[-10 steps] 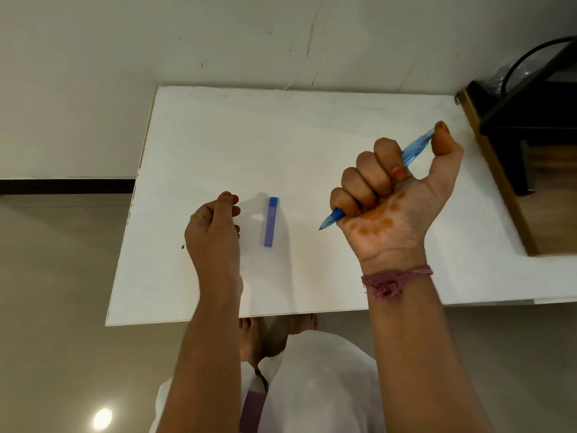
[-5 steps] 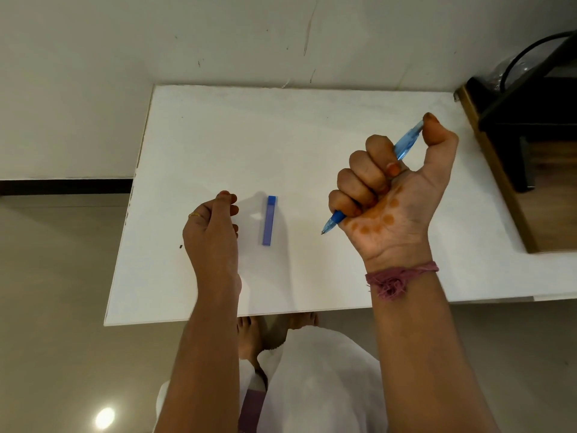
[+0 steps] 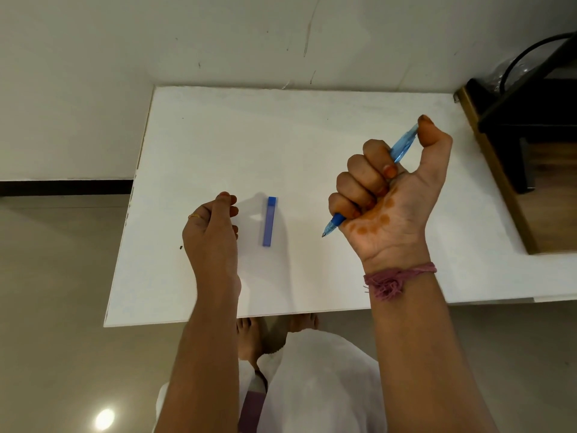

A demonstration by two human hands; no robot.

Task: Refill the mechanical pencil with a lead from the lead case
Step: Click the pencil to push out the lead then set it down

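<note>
— White board of a table (image 3: 312,126) first; what is the left hand (image 3: 212,232) doing at its left side?

— It hangs curled just beside the slim blue plastic lead case (image 3: 269,221), which lies flat on the table. Fingertips are drawn together, but whether they pinch a lead I cannot tell.

— And the right hand (image 3: 390,198)?

— Fist wrapped round the translucent blue mechanical pencil (image 3: 402,145), thumb on its back end, tip aimed down-left, well apart from the case.

— Advice?

— I'd say free the cap end, steady the barrel, and feed one lead straight without bending.
</note>
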